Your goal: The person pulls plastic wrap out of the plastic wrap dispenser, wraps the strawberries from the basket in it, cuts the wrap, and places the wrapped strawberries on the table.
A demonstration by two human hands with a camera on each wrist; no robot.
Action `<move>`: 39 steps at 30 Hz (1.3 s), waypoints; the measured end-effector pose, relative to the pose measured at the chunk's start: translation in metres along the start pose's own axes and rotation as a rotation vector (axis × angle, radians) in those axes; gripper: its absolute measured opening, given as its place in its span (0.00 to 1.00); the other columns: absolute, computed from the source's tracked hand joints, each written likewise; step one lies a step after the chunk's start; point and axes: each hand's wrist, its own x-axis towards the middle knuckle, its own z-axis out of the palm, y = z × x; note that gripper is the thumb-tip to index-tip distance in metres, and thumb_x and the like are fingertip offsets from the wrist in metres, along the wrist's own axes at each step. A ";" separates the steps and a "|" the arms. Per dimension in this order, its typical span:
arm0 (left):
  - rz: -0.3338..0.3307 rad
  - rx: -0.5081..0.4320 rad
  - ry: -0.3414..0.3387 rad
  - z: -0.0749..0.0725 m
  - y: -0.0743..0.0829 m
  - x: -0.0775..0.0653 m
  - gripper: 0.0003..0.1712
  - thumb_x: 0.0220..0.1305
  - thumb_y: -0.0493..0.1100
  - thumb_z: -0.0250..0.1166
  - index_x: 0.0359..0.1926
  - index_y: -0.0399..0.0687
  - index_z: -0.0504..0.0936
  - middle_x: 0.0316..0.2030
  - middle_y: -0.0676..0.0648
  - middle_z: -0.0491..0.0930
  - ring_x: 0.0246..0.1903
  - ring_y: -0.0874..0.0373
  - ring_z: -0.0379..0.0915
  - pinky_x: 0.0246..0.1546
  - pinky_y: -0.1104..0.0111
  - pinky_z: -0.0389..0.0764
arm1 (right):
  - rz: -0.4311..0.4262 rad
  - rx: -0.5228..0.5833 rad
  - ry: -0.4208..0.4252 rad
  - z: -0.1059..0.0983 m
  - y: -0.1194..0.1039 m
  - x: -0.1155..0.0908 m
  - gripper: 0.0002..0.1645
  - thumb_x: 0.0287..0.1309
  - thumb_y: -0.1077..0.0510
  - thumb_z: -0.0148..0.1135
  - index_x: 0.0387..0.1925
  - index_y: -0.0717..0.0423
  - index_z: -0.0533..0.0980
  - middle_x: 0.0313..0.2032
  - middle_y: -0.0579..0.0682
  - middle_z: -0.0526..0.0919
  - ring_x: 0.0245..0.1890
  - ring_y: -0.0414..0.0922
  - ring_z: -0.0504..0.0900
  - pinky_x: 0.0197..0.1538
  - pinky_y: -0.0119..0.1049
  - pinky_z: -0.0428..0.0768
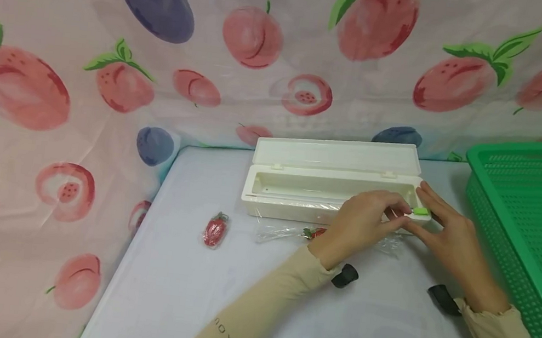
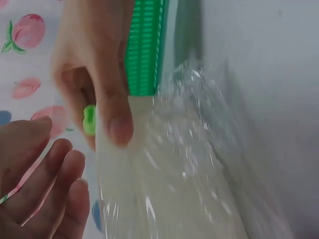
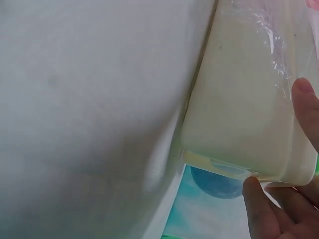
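A white cling film dispenser [image 1: 291, 210] stands at the back of the table with its hinged lid [image 1: 337, 156] raised. Clear cling film [image 2: 194, 134] drapes over its front and onto the table. A green slide cutter [image 1: 420, 211] sits at the dispenser's right end. My right hand [image 1: 456, 243] grips that end, thumb on the front face and fingers around the side. Close to the cutter is my left hand [image 1: 362, 222], its fingers loosely bent and apart, as the left wrist view shows. Partly behind my left wrist, a strawberry [image 1: 315, 232] lies by the film.
Farther left on the white table lies a film-wrapped strawberry [image 1: 215, 231]. A green plastic basket [image 1: 507, 238] stands along the right side. Fruit-patterned cloth [image 1: 249, 95] hangs directly behind the dispenser and down the left side.
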 end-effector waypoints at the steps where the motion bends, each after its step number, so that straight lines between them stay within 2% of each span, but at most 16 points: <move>1: 0.000 0.020 0.008 0.003 0.002 0.003 0.10 0.66 0.49 0.67 0.46 0.56 0.85 0.41 0.62 0.84 0.38 0.76 0.76 0.37 0.88 0.69 | -0.013 0.004 0.006 0.000 0.000 0.000 0.46 0.48 0.59 0.78 0.69 0.58 0.68 0.70 0.53 0.67 0.62 0.48 0.74 0.53 0.05 0.59; 5: -0.009 0.163 0.063 0.015 0.008 0.011 0.10 0.67 0.51 0.67 0.47 0.59 0.86 0.43 0.62 0.83 0.44 0.72 0.76 0.38 0.85 0.73 | -0.054 0.039 0.026 0.001 0.001 0.001 0.43 0.47 0.64 0.77 0.66 0.61 0.70 0.69 0.56 0.69 0.59 0.18 0.63 0.52 0.04 0.60; 6: -0.013 0.199 0.078 0.017 0.009 0.012 0.11 0.66 0.52 0.67 0.47 0.60 0.86 0.43 0.62 0.83 0.46 0.71 0.76 0.39 0.84 0.74 | -0.061 0.051 0.030 0.001 0.001 0.001 0.43 0.47 0.66 0.77 0.66 0.62 0.70 0.68 0.57 0.69 0.58 0.14 0.60 0.52 0.04 0.60; 8: -0.019 0.254 0.099 0.021 0.010 0.015 0.12 0.66 0.54 0.67 0.48 0.61 0.87 0.45 0.62 0.83 0.48 0.69 0.76 0.41 0.82 0.76 | -0.073 0.063 0.039 0.000 0.002 0.001 0.43 0.44 0.69 0.77 0.65 0.64 0.71 0.68 0.58 0.70 0.56 0.11 0.60 0.51 0.05 0.62; 11: -0.022 0.281 0.102 0.022 0.013 0.019 0.14 0.65 0.56 0.67 0.49 0.62 0.87 0.45 0.62 0.83 0.48 0.68 0.76 0.42 0.80 0.77 | -0.082 0.065 0.056 -0.001 0.002 0.002 0.44 0.42 0.72 0.77 0.64 0.65 0.72 0.66 0.59 0.71 0.56 0.10 0.61 0.51 0.05 0.63; 20: -0.034 0.292 0.057 0.026 0.018 0.028 0.13 0.66 0.57 0.66 0.49 0.66 0.88 0.37 0.64 0.81 0.38 0.70 0.74 0.31 0.81 0.72 | -0.089 0.086 0.059 -0.002 0.005 0.002 0.44 0.41 0.75 0.76 0.64 0.64 0.73 0.66 0.57 0.72 0.57 0.12 0.62 0.50 0.06 0.64; 25: -0.035 0.335 0.077 0.031 0.017 0.031 0.12 0.65 0.57 0.67 0.47 0.66 0.89 0.35 0.64 0.81 0.36 0.70 0.74 0.32 0.81 0.72 | -0.091 0.106 0.048 -0.002 0.005 0.003 0.43 0.40 0.78 0.74 0.63 0.64 0.73 0.66 0.58 0.72 0.57 0.12 0.63 0.50 0.06 0.65; 28: -0.045 0.346 0.092 0.033 0.017 0.031 0.11 0.65 0.57 0.66 0.45 0.66 0.89 0.32 0.64 0.80 0.34 0.70 0.75 0.31 0.81 0.73 | -0.084 0.105 0.036 -0.002 0.005 0.003 0.42 0.42 0.76 0.75 0.63 0.63 0.74 0.67 0.58 0.71 0.56 0.12 0.63 0.50 0.06 0.65; 32: -0.048 0.356 0.102 0.032 0.016 0.030 0.11 0.64 0.58 0.66 0.43 0.66 0.90 0.31 0.63 0.79 0.33 0.70 0.75 0.29 0.82 0.72 | -0.072 0.051 0.017 -0.003 0.004 0.002 0.42 0.45 0.68 0.77 0.65 0.59 0.73 0.68 0.53 0.70 0.55 0.12 0.62 0.49 0.05 0.63; 35: -0.046 0.380 0.091 0.031 0.017 0.029 0.11 0.65 0.57 0.65 0.43 0.65 0.89 0.33 0.63 0.80 0.36 0.70 0.76 0.32 0.82 0.74 | -0.075 0.003 0.012 -0.003 0.004 0.001 0.43 0.46 0.64 0.77 0.66 0.56 0.72 0.69 0.51 0.70 0.56 0.14 0.61 0.49 0.04 0.59; 39: -0.025 0.404 0.079 0.029 0.017 0.027 0.11 0.67 0.56 0.64 0.44 0.64 0.89 0.38 0.63 0.82 0.41 0.69 0.77 0.38 0.82 0.77 | -0.081 -0.017 0.021 -0.003 0.005 0.001 0.44 0.44 0.65 0.78 0.66 0.57 0.72 0.68 0.50 0.70 0.58 0.16 0.61 0.50 0.04 0.57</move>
